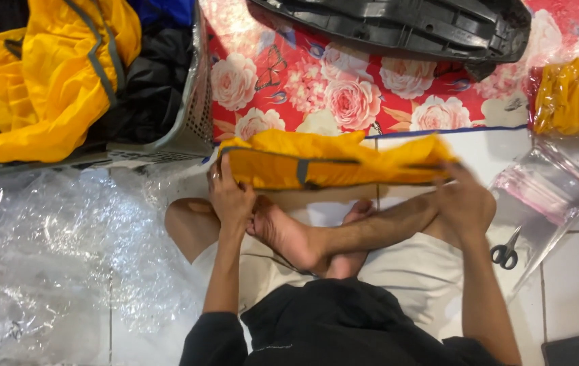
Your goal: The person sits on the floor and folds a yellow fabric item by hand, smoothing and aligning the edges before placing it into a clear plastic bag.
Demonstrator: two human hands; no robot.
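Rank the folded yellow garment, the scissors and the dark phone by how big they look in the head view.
1. Folded yellow garment, held at both ends by the left hand and right hand.
2. Dark phone, partly cut off by the frame.
3. Scissors.

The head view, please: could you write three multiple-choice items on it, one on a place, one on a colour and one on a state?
1. Where do the scissors lie?
A. on the tiled floor by the right hand
B. in the basket
C. on the floral mat

2. What colour is the garment that both hands hold?
A. green
B. yellow with a grey strip
C. white

3. How is that garment?
A. hung on a hook
B. sealed in a bag
C. folded into a long band, held at both ends

Answers:
1 A, the scissors rest on the floor beside a clear bag, near the right hand.
2 B, yellow cloth with a grey strip shows.
3 C, the left hand and the right hand grip its two ends.
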